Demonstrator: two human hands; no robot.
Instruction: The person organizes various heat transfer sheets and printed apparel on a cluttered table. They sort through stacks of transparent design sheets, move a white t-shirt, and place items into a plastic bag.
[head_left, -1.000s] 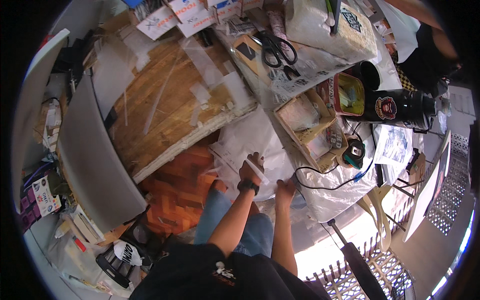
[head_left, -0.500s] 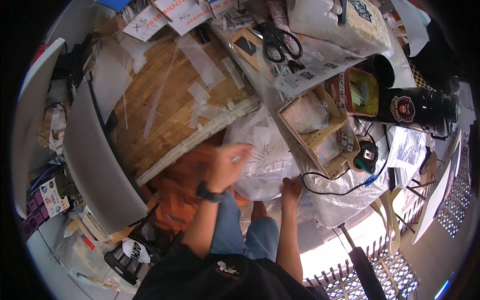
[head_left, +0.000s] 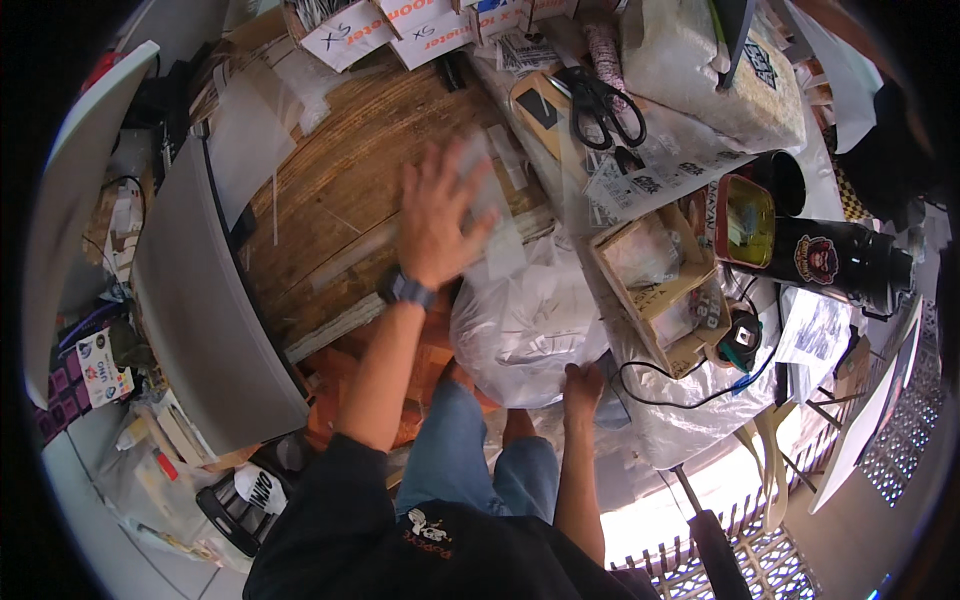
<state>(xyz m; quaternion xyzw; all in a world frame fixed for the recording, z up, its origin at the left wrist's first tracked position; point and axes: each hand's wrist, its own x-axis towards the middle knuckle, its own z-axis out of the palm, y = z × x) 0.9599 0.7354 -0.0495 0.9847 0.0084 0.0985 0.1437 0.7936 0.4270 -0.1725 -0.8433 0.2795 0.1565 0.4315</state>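
Note:
My left hand, a watch on its wrist, is spread out over the wooden tabletop; its fingers are blurred by motion. Beside it, a clear plastic strip hangs past the table edge over the bag. The translucent plastic bag sits below that edge, above my legs, with pale scraps showing through it. My right hand is closed on the bag's right side, its fingertips partly hidden. More clear offcuts lie on the wood beyond my left hand.
A grey curved panel borders the tabletop on the left. To the right, a plastic-covered table carries black scissors, a cardboard box, a tape measure, a tin and a black bottle. White boxes stand at the back.
My left hand has gone from above the bag to the tabletop, its fingers now spread. Clear strips on the wood have shifted toward the bag. My right hand keeps its place at the bag.

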